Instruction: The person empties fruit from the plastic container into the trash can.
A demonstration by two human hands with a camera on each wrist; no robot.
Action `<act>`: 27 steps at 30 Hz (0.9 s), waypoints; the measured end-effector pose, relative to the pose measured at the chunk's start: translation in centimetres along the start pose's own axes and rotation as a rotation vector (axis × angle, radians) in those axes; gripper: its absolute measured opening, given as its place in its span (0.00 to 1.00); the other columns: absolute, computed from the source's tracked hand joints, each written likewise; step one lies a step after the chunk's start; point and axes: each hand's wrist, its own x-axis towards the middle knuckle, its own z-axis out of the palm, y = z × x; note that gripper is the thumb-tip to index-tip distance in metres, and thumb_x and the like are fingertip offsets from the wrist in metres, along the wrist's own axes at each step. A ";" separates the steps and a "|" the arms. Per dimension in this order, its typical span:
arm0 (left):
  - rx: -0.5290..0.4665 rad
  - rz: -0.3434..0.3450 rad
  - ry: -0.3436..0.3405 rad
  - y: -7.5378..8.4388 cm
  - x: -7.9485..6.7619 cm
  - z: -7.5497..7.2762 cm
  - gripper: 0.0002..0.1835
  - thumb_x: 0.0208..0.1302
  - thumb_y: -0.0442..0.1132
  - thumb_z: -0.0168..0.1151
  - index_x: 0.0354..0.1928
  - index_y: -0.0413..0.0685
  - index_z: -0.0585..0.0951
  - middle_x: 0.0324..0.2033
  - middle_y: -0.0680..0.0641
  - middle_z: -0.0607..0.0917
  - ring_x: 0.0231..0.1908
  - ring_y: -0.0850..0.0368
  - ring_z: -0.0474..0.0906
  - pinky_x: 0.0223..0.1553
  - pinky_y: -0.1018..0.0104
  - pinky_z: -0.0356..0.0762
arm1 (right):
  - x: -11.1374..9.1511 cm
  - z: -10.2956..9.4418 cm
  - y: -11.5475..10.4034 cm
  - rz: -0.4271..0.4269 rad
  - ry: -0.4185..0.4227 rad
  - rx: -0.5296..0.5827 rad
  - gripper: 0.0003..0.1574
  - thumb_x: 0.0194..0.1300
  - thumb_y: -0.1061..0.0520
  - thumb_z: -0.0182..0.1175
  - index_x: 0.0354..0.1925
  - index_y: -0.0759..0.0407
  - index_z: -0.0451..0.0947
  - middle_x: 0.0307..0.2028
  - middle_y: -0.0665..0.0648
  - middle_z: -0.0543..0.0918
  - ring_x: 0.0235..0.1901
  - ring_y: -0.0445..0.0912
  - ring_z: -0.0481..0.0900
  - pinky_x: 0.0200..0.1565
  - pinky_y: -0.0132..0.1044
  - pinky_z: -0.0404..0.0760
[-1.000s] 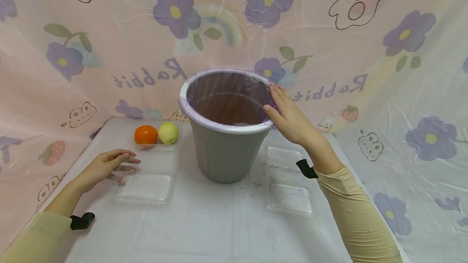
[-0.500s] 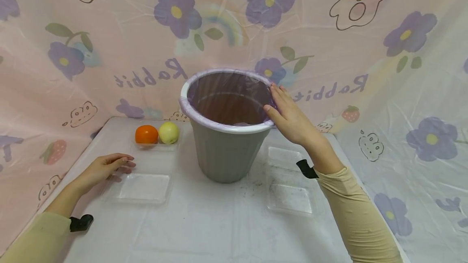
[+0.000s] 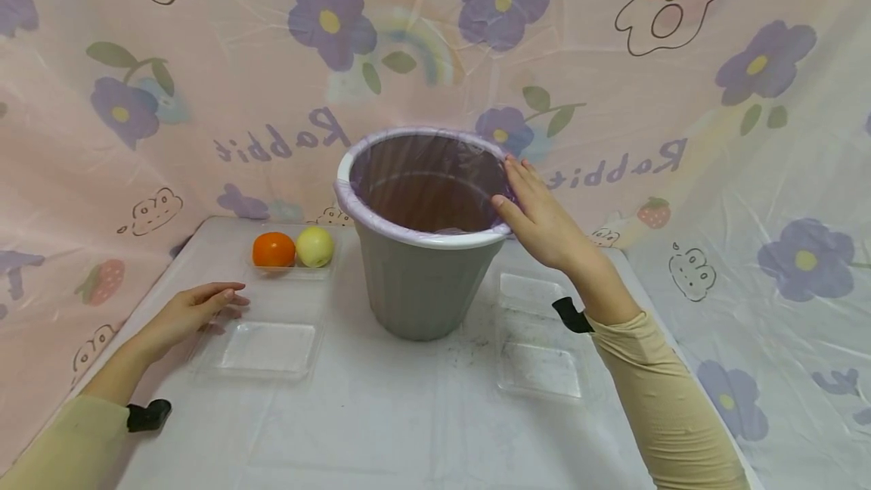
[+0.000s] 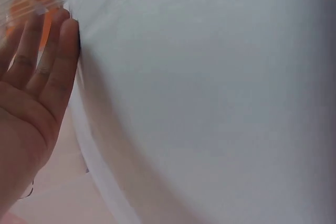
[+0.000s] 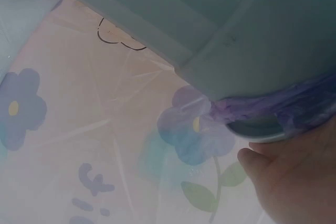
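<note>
You are at a makeshift tabletop booth, the wider room hidden: pastel curtain [image 3: 231,97] with purple flowers [image 3: 343,17] and mirrored "Rabbit" lettering [image 3: 282,134] surrounds the white table [image 3: 381,414], lower centre.

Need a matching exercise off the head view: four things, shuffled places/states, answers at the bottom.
Things
1. Left hand
2. Right hand
3. Orange round item
4. Bin

Places and states
A. In the far-left clear tray, beside a pale yellow round item
B. Upright near the middle of the table, lined with purple film
C. Close to the near-left clear tray, apart from the bin
D. Touching the bin's rim

Pairs: 1-C, 2-D, 3-A, 4-B
</note>
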 end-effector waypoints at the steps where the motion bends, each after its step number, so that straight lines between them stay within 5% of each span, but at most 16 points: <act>1: 0.008 0.005 0.007 0.1 0.0 -0.1 0.29 0.73 0.53 0.44 0.68 0.42 0.64 0.56 0.37 0.78 0.48 0.64 0.79 0.41 0.61 0.82 | 0.0 0.0 0.0 -0.001 0.000 0.000 0.45 0.73 0.37 0.39 0.73 0.64 0.43 0.74 0.60 0.44 0.73 0.49 0.33 0.72 0.49 0.38; 9: 0.093 0.047 0.085 1.6 0.1 -2.9 0.28 0.74 0.51 0.44 0.66 0.39 0.65 0.56 0.38 0.77 0.44 0.70 0.78 0.39 0.65 0.82 | -0.1 -0.1 -0.1 0.006 -0.009 -0.006 0.46 0.73 0.36 0.38 0.73 0.64 0.43 0.74 0.57 0.43 0.73 0.49 0.32 0.72 0.48 0.38; 16: 0.203 0.055 0.095 4.0 2.6 -5.1 0.26 0.74 0.51 0.44 0.66 0.43 0.67 0.56 0.36 0.76 0.40 0.74 0.76 0.37 0.64 0.82 | 0.0 0.0 -0.1 0.007 -0.006 -0.004 0.45 0.73 0.37 0.38 0.73 0.64 0.43 0.74 0.58 0.44 0.73 0.48 0.33 0.72 0.48 0.38; 27: 0.272 0.074 0.074 7.1 8.3 -6.5 0.26 0.74 0.49 0.45 0.65 0.40 0.67 0.56 0.34 0.75 0.48 0.45 0.76 0.36 0.63 0.81 | -0.1 -0.1 0.1 0.012 -0.015 -0.006 0.45 0.73 0.37 0.39 0.74 0.62 0.42 0.75 0.56 0.43 0.73 0.47 0.33 0.72 0.49 0.38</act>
